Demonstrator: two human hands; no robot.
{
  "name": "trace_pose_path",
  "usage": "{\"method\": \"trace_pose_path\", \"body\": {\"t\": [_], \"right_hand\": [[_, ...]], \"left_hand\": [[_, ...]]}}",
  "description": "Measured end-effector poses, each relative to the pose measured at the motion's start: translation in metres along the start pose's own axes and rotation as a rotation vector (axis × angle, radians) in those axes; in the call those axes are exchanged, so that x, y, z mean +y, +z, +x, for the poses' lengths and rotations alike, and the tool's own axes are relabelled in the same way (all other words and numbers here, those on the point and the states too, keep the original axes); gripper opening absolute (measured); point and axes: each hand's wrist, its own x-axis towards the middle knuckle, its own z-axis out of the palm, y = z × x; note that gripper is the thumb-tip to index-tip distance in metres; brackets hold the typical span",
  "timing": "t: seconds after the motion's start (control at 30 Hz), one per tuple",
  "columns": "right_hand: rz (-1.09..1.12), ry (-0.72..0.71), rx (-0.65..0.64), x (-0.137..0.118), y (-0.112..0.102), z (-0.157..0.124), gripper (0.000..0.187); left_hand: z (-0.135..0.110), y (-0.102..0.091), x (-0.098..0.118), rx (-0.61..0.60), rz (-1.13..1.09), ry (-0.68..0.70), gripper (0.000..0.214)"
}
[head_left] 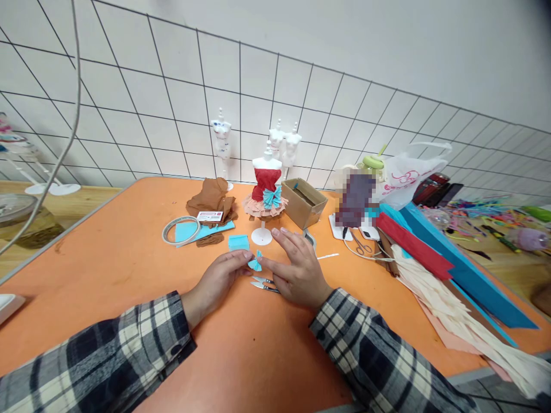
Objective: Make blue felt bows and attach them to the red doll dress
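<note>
A small light-blue pleated paper bow (256, 263) is pinched between the thumb and fingers of my left hand (221, 274). Its folds fan out above the table. My right hand (299, 267) is beside it with fingers spread, the index fingertip touching the bow's right side. Just below the bow lies a pair of thread snips (263, 285), partly under my right hand. Behind my hands stands a mini dress form (266, 183) in a red bodice and pink ruffled skirt, with a blue pleated paper fan (272, 198) at its waist. A folded blue paper piece (238, 242) lies near my left fingertips.
Left of the dress form are a tape roll (166, 234), brown crepe paper (209, 195) and a small white box (210, 216). A cardboard box (305, 203) stands behind my right hand. Scissors (361, 245), a cable and long crepe-paper strips (447, 310) cover the right side.
</note>
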Motion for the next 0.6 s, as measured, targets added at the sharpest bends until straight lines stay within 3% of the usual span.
{"method": "trace_pose_path", "body": {"t": [0.23,0.43,0.6], "right_hand": [[0.033,0.019,-0.020,-0.0004,0.0006,-0.0012,0.040],[-0.023,-0.052,-0.008,-0.0023,-0.0020,-0.0006,0.035],[0.068,0.078,-0.031,-0.0059,-0.0003,-0.0003,0.035]], "left_hand": [[0.0000,0.0004,-0.0002,-0.007,0.060,0.016,0.018],[0.0015,-0.0008,-0.0013,-0.053,0.091,0.006,0.014],[0.0021,-0.0029,-0.0018,-0.072,0.162,0.005,0.014]]}}
